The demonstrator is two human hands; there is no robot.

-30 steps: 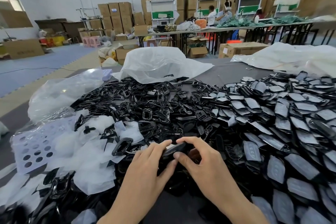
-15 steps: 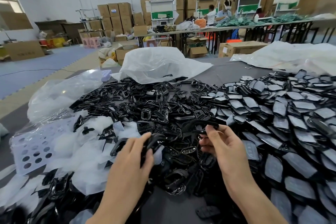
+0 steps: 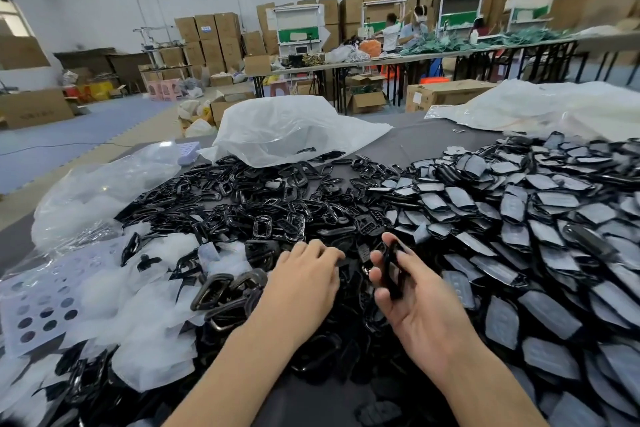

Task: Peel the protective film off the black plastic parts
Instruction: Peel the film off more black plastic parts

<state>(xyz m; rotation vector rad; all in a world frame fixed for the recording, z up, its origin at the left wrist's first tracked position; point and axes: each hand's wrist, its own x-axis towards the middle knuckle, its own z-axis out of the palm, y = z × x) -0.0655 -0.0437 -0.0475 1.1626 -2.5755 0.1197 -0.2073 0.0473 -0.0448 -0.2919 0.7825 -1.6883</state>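
Left grip [image 3: 304, 284]: bare hand, palm down, fingers bent onto the heap of frames [image 3: 277, 211] at mid-counter. Fingertips were buried among the pieces, so whether it had hold of anything could not be told.

Right grip [image 3: 422, 308]: bare hand, palm turned up and inward, just beside the left. Fingers and thumb were curled round one black part [image 3: 392, 274], held edge-on and raised a little above the heap. Whether that piece carried film could not be told.

Frames: glossy black open rings, loose, covering the middle of the counter [image 3: 433, 135] from the near edge to the white bag [image 3: 287, 128].

Filmed parts [image 3: 536, 218]: flat black shells with dull grey film on top, overlapping in a broad spread over the right side.

Film [image 3: 145, 291]: pale, crumpled pieces heaped at the left, some black frames mixed in.

Punched sheet [image 3: 38, 302]: pale, with round holes, at the far left edge.

Clear bag [image 3: 97, 191]: rumpled, behind the film heap.

Cartons [image 3: 214, 35]: stacked along the far wall.
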